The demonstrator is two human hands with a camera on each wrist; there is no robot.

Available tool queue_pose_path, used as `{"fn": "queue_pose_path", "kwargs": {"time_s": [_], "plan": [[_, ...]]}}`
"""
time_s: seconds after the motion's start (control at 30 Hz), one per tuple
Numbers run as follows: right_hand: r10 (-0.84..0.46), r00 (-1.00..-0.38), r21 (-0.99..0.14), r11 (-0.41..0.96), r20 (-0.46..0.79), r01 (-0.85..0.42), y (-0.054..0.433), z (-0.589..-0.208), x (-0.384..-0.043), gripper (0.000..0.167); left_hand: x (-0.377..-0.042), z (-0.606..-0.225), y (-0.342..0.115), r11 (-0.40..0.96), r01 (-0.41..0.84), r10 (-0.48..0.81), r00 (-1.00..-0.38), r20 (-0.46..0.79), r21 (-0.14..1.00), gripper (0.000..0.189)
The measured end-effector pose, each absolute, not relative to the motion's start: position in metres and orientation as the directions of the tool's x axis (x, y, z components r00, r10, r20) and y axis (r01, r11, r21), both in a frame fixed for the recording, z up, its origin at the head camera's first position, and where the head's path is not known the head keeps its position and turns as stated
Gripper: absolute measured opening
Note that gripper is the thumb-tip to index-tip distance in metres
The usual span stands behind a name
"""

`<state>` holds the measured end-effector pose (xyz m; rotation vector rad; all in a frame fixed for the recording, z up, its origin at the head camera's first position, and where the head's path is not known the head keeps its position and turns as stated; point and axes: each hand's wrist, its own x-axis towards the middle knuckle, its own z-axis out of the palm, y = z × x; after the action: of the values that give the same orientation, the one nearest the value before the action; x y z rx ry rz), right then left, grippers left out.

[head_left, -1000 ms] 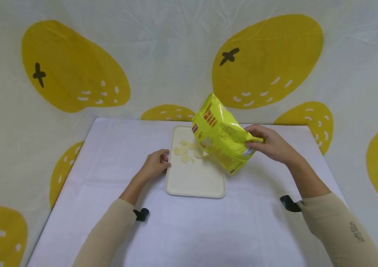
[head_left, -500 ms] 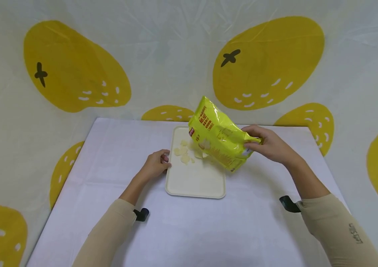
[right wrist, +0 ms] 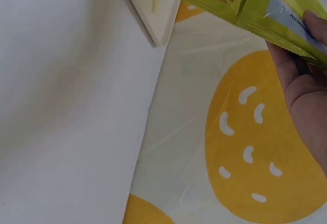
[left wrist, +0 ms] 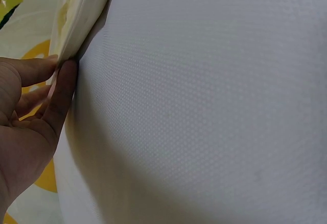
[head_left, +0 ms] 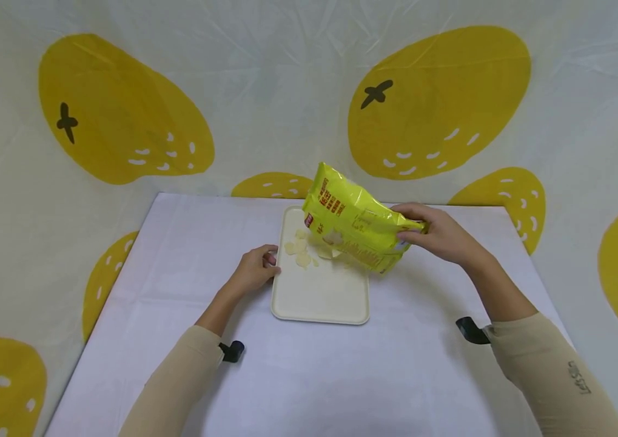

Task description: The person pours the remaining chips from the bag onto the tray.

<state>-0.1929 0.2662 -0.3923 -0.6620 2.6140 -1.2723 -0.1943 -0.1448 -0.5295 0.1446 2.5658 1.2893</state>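
Note:
My right hand (head_left: 439,233) grips a yellow chip bag (head_left: 355,221) by its bunched right end, thumb on the near face. The bag hangs tilted over the far right part of a cream tray (head_left: 319,297), its left end highest. Several thin potato chips (head_left: 302,260) lie on the tray, some hidden behind the bag. At the tray's left edge, my left hand (head_left: 254,270) pinches the rim; the left wrist view shows the thumb and fingertips (left wrist: 66,71) meeting at the tray's rim (left wrist: 84,25).
A white cloth (head_left: 178,267) covers the table under the tray. Behind it hangs a pale curtain (head_left: 276,91) printed with large yellow fruit shapes. Small black wrist cameras (head_left: 472,331) stick out from both sleeves.
The bag has swung lower and leftward over the tray, tipping closer to level, as my right hand shifts slightly. My left hand and the tray stay in place.

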Motion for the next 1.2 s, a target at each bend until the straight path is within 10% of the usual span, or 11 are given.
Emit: {"fn": "queue_pose_path", "kwargs": {"time_s": [1.2], "plan": [[-0.432, -0.901, -0.704, 0.629, 0.037, -0.330, 0.257, -0.389, -0.198, 0.042, -0.194, -0.529, -0.144, 0.584, -0.035, 0.211, -0.958, -0.193, 0.811, 0.057]]}}
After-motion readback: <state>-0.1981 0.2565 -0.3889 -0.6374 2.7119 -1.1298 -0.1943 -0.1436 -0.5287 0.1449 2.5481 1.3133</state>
